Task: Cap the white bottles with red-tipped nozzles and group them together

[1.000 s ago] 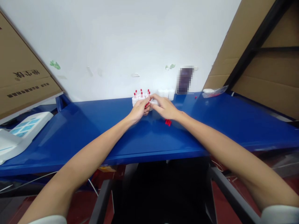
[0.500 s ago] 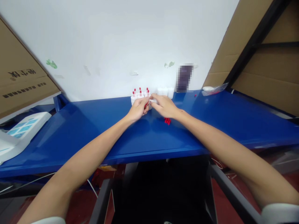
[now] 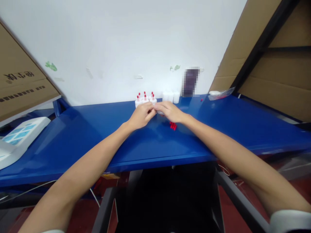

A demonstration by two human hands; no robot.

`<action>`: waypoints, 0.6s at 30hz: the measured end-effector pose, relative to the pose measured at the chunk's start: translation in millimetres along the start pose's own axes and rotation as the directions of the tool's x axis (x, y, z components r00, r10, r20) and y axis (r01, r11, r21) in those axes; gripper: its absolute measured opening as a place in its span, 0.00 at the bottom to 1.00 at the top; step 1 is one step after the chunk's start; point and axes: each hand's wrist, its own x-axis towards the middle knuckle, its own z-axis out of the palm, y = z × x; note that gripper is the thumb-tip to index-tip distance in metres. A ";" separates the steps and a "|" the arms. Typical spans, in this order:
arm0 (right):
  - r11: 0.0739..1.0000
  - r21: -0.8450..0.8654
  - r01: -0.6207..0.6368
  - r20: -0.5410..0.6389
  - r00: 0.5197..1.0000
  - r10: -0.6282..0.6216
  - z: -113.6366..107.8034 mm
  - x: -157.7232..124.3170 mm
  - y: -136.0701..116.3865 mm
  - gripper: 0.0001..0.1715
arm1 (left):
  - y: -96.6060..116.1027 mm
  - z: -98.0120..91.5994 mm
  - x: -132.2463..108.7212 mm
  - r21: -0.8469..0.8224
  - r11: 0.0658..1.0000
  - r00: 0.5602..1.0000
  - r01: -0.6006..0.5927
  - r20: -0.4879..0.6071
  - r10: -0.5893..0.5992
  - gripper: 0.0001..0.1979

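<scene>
My left hand (image 3: 141, 116) is closed, its fingertips meeting those of my right hand (image 3: 168, 111) over the blue table (image 3: 145, 145). My right hand is curled round a white bottle (image 3: 160, 112), mostly hidden under its fingers. What my left fingers pinch is too small to make out. Just behind my left hand stand several white bottles with red-tipped nozzles (image 3: 145, 99). White bottles without red tips (image 3: 170, 96) stand upright behind my right hand. Small red caps (image 3: 173, 126) lie in a cluster in front of my right hand.
A clear plastic bag (image 3: 222, 94) and a single red cap (image 3: 201, 100) lie at the back right. A white device with blue panels (image 3: 21, 136) sits at the far left, near a cardboard box (image 3: 21, 77). A pixelated dark object (image 3: 190, 82) is by the white wall.
My left hand has turned, its fingers now curled downward, and the red piece seen in it before is hidden. My right hand has closed further over the white bottle. The view has shifted slightly.
</scene>
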 end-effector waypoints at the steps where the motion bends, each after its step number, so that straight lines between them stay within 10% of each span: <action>1: 1.000 0.017 -0.016 0.009 1.000 0.016 0.4 0.8 0.1 0.29 | -1.3 1.6 -0.8 0.004 1.000 1.000 -0.006 0.002 0.006 0.16; 10: 0.980 0.199 -0.017 0.109 0.994 -0.005 -0.8 5.4 5.4 0.21 | -0.2 5.3 -7.3 -0.069 0.997 0.998 -0.018 0.059 0.022 0.17; 18: 0.998 -0.051 0.021 0.118 0.993 -0.015 1.0 0.8 -8.6 0.21 | 1.4 -7.0 -13.3 -0.120 0.992 0.984 -0.025 0.174 0.046 0.17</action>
